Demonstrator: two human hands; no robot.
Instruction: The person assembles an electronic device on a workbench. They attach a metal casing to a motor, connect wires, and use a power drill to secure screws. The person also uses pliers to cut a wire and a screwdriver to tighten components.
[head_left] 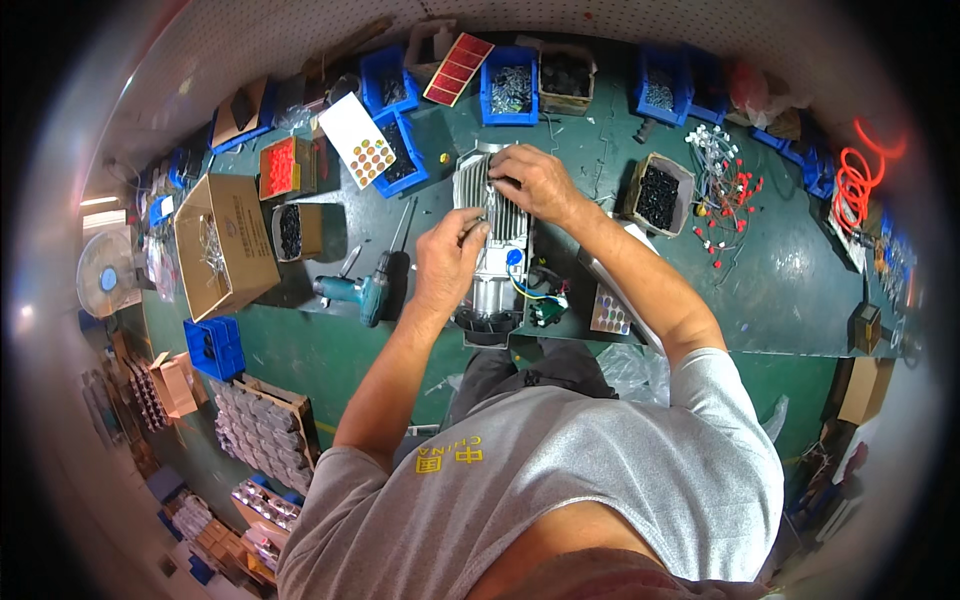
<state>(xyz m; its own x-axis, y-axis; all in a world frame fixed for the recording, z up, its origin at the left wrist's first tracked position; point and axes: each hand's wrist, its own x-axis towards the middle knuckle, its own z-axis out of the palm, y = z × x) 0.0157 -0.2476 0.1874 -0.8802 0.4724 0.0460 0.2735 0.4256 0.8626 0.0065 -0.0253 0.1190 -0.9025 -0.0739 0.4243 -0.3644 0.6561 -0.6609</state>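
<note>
A silver electric motor [512, 222] with a finned housing lies lengthwise at the bench's front edge. Its black end [490, 324] is nearest my body. My left hand [447, 258] is closed at the motor's left side, thumb and fingertips pinched near the fins. Over the far part of the fins, my right hand [540, 186] bends down with its fingers pressed together. Whatever is between the fingertips of either hand is too small to make out. A blue round part [515, 257] sits on the motor, and coloured wires run to a green connector [547, 312] at its right.
A teal cordless drill [362, 292] lies left of the motor, beside a screwdriver [403, 224]. Farther left stands a cardboard box [228, 245]. Blue bins [510, 88] of small parts line the back. A box of black pieces [660, 193] and loose wired connectors [722, 190] lie right.
</note>
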